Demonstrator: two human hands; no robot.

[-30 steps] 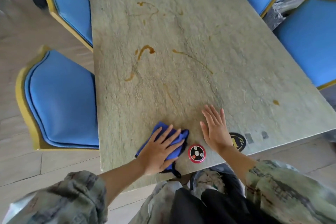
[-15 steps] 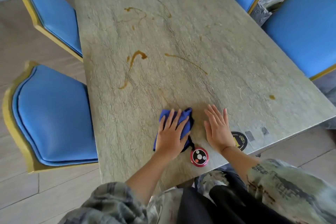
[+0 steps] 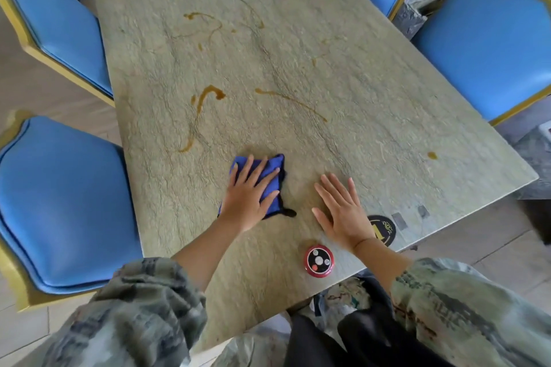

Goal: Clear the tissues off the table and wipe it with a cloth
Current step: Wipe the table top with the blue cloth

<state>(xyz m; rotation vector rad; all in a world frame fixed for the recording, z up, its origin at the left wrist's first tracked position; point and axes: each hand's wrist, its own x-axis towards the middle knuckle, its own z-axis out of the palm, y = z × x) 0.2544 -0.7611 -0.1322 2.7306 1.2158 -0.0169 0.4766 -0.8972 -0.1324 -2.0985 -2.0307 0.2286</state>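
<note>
Fingers [image 3: 262, 179] of the left hand [image 3: 249, 198] lie spread flat, pressing a folded blue cloth [image 3: 269, 168] onto the pale green stone-patterned table [image 3: 298, 68]. The right hand [image 3: 343, 211] rests open and empty beside it, near a round red-and-black call button [image 3: 318, 261]. Brown streaks [image 3: 202, 104], possibly sauce, lie beyond the cloth.

Left hand [image 3: 249, 198] flat, fingers spread, palm down; right hand [image 3: 341, 211] flat, palm down, forearms extended.
</note>
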